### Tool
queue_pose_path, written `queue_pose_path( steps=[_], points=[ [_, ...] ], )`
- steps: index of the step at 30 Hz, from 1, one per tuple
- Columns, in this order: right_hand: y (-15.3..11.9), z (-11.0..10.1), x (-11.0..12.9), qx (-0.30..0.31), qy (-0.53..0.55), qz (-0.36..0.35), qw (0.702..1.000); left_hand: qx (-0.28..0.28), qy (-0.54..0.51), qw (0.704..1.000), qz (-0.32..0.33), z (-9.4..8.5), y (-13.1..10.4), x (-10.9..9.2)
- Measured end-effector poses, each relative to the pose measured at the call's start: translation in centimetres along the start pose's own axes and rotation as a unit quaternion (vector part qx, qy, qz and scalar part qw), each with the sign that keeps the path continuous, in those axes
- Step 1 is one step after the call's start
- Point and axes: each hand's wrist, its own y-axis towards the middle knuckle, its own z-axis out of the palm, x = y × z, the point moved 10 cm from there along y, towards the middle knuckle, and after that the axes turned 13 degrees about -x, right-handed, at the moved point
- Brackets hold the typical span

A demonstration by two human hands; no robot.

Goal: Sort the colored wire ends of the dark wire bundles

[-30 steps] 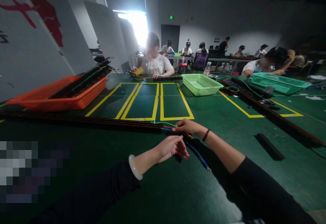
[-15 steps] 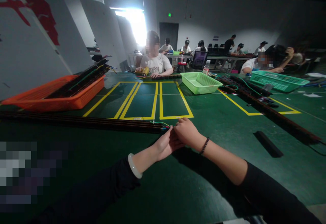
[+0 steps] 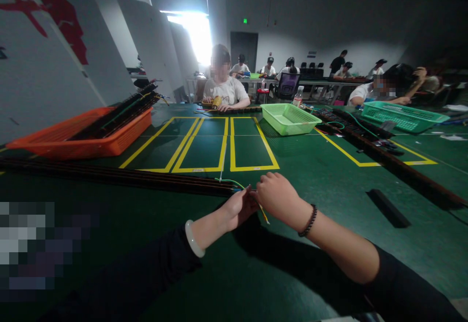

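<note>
A long dark bar [image 3: 146,179] lies across the table on the left, and its right end reaches my left hand [image 3: 236,211]. Thin wires leave that end, among them a green wire [image 3: 236,182] curving over my left fingers. My left hand is closed on the wires, thumb on top. Close against it, my right hand [image 3: 278,197] is closed with its fingertips pinching the wires; its knuckles hide the exact grip. A yellow and red wire end [image 3: 264,213] hangs out below, between the two hands.
An orange basket [image 3: 73,149] with dark bars stands left; a light green basket [image 3: 290,119] and a teal basket [image 3: 405,117] stand farther back. A short black strip [image 3: 388,208] and a long brown bar [image 3: 409,175] lie right. A co-worker [image 3: 225,90] sits opposite.
My right hand has shifted slightly right and down, away from my left palm. The yellow and red wire end now shows between the hands. My left hand stays nearly in place.
</note>
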Motion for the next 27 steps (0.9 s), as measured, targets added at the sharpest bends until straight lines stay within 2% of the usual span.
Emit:
queue_pose_path(
  steps=[2, 3, 5, 6, 10, 12, 15, 17, 18, 19, 21, 22, 25, 27],
  points=[
    [0.2, 0.1, -2.8, 0.023, 0.005, 0.062, 0.998, 0.017, -0.010, 1.000, -0.006, 0.4, 0.1, 0.1],
    [0.2, 0.8, -4.0, 0.052, 0.027, 0.085, 0.995, 0.026, -0.015, 1.000, -0.009, 0.5, 0.1, 0.2],
    [0.0, 3.4, -5.1, 0.137, 0.125, 0.102, 0.977, 0.042, -0.016, 0.999, -0.013, 0.8, 0.1, 0.2],
    [-0.2, 4.8, -5.1, 0.181, 0.192, 0.099, 0.960, 0.049, -0.015, 0.999, -0.010, 0.9, 0.0, 0.2],
    [-0.9, 8.8, -3.8, 0.281, 0.425, 0.096, 0.855, 0.074, -0.003, 0.997, 0.010, 1.3, -0.1, -0.3],
    [-1.4, 9.7, -2.5, 0.315, 0.529, 0.102, 0.781, 0.095, 0.005, 0.995, 0.012, 1.7, -0.3, -0.4],
    [-2.0, 9.8, -0.8, 0.344, 0.650, 0.117, 0.667, 0.137, 0.029, 0.990, -0.004, 2.6, -0.9, 0.0],
    [-2.1, 9.7, -0.3, 0.353, 0.683, 0.130, 0.626, 0.126, 0.032, 0.991, -0.012, 2.5, -1.0, 0.1],
    [-2.1, 9.8, -0.3, 0.354, 0.685, 0.138, 0.621, 0.110, 0.025, 0.994, -0.012, 2.2, -0.8, 0.1],
    [-2.0, 9.9, -0.4, 0.353, 0.678, 0.146, 0.628, 0.091, 0.015, 0.996, -0.009, 1.9, -0.7, 0.0],
    [-1.6, 9.8, -1.0, 0.334, 0.641, 0.150, 0.675, 0.064, -0.006, 0.998, 0.002, 1.4, -0.4, -0.3],
    [-1.2, 9.5, -1.5, 0.313, 0.612, 0.144, 0.712, 0.061, -0.011, 0.998, 0.001, 1.3, -0.3, -0.3],
    [0.2, 7.5, -2.7, 0.211, 0.468, 0.099, 0.852, 0.067, -0.011, 0.998, -0.016, 1.2, -0.3, 0.1],
    [0.9, 5.7, -3.2, 0.128, 0.351, 0.078, 0.924, 0.066, -0.007, 0.998, -0.019, 1.0, -0.2, 0.3]
  ],
)
